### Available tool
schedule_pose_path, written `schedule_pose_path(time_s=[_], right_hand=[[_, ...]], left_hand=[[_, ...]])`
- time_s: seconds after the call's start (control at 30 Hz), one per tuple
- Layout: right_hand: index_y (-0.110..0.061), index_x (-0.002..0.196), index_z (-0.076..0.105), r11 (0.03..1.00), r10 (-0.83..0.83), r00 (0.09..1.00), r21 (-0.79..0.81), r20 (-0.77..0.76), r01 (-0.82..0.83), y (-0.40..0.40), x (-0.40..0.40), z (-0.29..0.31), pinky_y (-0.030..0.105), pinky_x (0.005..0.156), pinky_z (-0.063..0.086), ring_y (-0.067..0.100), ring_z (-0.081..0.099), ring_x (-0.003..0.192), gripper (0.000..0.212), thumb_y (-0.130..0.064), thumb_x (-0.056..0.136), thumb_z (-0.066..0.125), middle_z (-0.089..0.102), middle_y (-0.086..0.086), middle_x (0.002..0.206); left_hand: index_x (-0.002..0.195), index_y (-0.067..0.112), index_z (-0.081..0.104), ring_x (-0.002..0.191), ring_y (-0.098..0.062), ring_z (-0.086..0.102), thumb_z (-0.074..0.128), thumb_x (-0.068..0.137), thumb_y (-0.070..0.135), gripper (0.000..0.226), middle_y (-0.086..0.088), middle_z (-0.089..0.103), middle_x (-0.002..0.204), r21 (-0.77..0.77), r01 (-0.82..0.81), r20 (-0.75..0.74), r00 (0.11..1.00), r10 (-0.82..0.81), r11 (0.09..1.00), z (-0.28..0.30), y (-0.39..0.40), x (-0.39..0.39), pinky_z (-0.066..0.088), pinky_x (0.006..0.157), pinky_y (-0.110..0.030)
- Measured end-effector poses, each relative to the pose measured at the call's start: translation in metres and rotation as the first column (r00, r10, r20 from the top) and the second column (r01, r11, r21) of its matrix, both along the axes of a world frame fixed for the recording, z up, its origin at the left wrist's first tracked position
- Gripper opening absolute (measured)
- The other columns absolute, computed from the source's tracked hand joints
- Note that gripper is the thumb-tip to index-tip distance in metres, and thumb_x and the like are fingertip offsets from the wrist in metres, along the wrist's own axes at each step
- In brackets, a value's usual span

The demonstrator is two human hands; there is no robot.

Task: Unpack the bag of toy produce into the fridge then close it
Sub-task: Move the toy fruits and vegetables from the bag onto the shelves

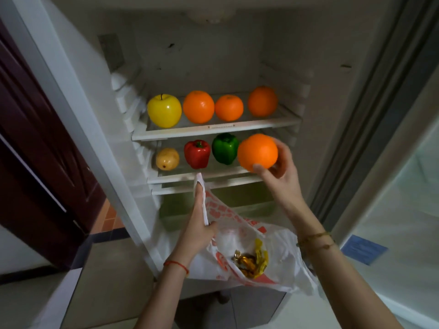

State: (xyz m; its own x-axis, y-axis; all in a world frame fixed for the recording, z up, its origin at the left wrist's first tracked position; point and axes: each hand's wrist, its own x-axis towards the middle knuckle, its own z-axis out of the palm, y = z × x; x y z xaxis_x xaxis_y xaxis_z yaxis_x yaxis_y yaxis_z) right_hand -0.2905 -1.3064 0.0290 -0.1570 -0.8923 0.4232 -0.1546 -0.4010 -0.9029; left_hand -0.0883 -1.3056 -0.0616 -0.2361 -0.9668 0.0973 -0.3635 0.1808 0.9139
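The open fridge (99, 96) holds a yellow apple (164, 111) and three oranges (198, 107) on its upper shelf (213, 129), with a pear (167, 159), red pepper (197, 154) and green pepper (225, 148) below. The plastic bag (280, 260) hangs near, pinched by the left hand (198, 231). The right hand (278, 172) grasps a fourth orange (257, 151) at the lower shelf's right.

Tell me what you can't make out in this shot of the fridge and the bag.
All in the head view:
- Bag contents: crumpled plastic hides all but some yellow-and-brown wrappers.
- Drawer under the shelves: dark, partly behind the bag.
- Right hand: blurred by motion; the orange hides most of its fingers.
- Fridge door: cut off by the right edge.
- Blue label on it: too small to read.
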Motion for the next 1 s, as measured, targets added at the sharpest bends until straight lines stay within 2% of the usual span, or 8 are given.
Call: schedule_pose_path(time_s=[0.07, 0.2, 0.33, 0.5, 0.67, 0.83, 0.93, 1.0], right_hand=[[-0.034, 0.129, 0.042, 0.99, -0.127, 0.992, -0.054, 0.0, 0.127, -0.013, -0.006, 0.011, 0.022, 0.086, 0.052, 0.007, 0.059, 0.11, 0.066, -0.042, 0.072, 0.075, 0.051, -0.005, 0.131], [-0.018, 0.133, 0.035, 0.946, -0.32, 0.947, -0.065, -0.015, 0.319, -0.04, -0.019, 0.037, 0.012, 0.08, 0.046, 0.0, 0.057, 0.1, 0.069, -0.026, 0.08, 0.078, 0.05, -0.003, 0.124], [-0.014, 0.136, 0.035, 0.909, -0.415, 0.9, -0.035, -0.133, 0.414, -0.071, -0.031, 0.05, 0.034, 0.091, 0.047, 0.019, 0.057, 0.113, 0.076, -0.031, 0.076, 0.079, 0.053, 0.005, 0.13], [-0.012, 0.137, 0.037, 0.915, -0.392, 0.899, 0.022, -0.195, 0.403, -0.097, -0.033, 0.058, 0.031, 0.094, 0.043, 0.017, 0.051, 0.116, 0.077, -0.025, 0.075, 0.08, 0.051, 0.005, 0.131], [-0.012, 0.123, 0.046, 0.909, -0.4, 0.883, 0.016, -0.244, 0.416, -0.115, -0.033, 0.064, 0.05, 0.088, 0.054, 0.027, 0.063, 0.101, 0.061, -0.018, 0.071, 0.079, 0.06, 0.009, 0.11], [-0.008, 0.131, 0.044, 0.914, -0.363, 0.88, 0.066, -0.306, 0.4, -0.126, -0.03, 0.07, 0.048, 0.09, 0.053, 0.024, 0.061, 0.102, 0.065, -0.012, 0.075, 0.077, 0.058, 0.007, 0.11], [-0.01, 0.135, 0.044, 0.905, -0.375, 0.881, 0.091, -0.289, 0.415, -0.128, -0.03, 0.068, 0.046, 0.092, 0.053, 0.022, 0.06, 0.107, 0.08, -0.03, 0.067, 0.081, 0.058, 0.007, 0.121], [-0.011, 0.134, 0.043, 0.904, -0.376, 0.889, 0.106, -0.262, 0.414, -0.127, -0.031, 0.064, 0.045, 0.095, 0.052, 0.024, 0.06, 0.111, 0.088, -0.04, 0.061, 0.083, 0.057, 0.009, 0.125]], left_hand=[[0.15, 0.037, -0.015, 0.138, 0.0, 0.005, 0.064, 0.088, -0.001, 0.108, 0.014, -0.01, 0.161, -0.016, 0.01, -0.002, 1.0, -0.01, 1.0, -0.001, -0.002, -0.001, 0.032, 0.072, 0.009], [0.144, 0.048, -0.017, 0.134, -0.001, 0.016, 0.064, 0.088, 0.0, 0.11, 0.013, -0.003, 0.163, -0.029, -0.005, 0.011, 1.0, 0.005, 1.0, 0.0, -0.004, -0.001, 0.044, 0.07, -0.002], [0.143, 0.049, -0.019, 0.133, -0.001, 0.022, 0.065, 0.087, 0.003, 0.111, 0.014, 0.003, 0.161, -0.017, -0.009, 0.015, 1.0, 0.009, 1.0, 0.0, -0.006, 0.0, 0.043, 0.068, -0.001], [0.142, 0.047, -0.02, 0.123, 0.001, 0.026, 0.064, 0.088, 0.001, 0.11, 0.012, 0.007, 0.16, -0.014, -0.012, 0.043, 0.999, 0.012, 1.0, -0.002, -0.011, 0.002, 0.041, 0.066, 0.001], [0.136, 0.057, -0.022, 0.121, 0.001, 0.033, 0.064, 0.089, 0.003, 0.112, 0.009, 0.014, 0.161, -0.019, -0.02, 0.032, 0.999, 0.021, 1.0, -0.003, -0.015, 0.003, 0.046, 0.068, -0.006], [0.127, 0.071, -0.024, 0.136, -0.013, 0.039, 0.066, 0.088, 0.007, 0.118, 0.006, 0.019, 0.16, -0.035, -0.043, 0.028, 0.999, 0.044, 0.998, -0.003, -0.018, 0.004, 0.051, 0.08, -0.016], [0.128, 0.071, -0.024, 0.122, -0.002, 0.043, 0.067, 0.087, 0.006, 0.119, 0.006, 0.024, 0.158, -0.057, -0.046, 0.03, 0.998, 0.048, 0.997, -0.003, -0.017, 0.004, 0.054, 0.083, -0.02], [0.13, 0.07, -0.023, 0.126, -0.003, 0.042, 0.067, 0.087, 0.005, 0.119, 0.005, 0.019, 0.161, -0.069, -0.044, 0.027, 0.999, 0.046, 0.997, -0.003, -0.015, 0.005, 0.054, 0.087, -0.023]])
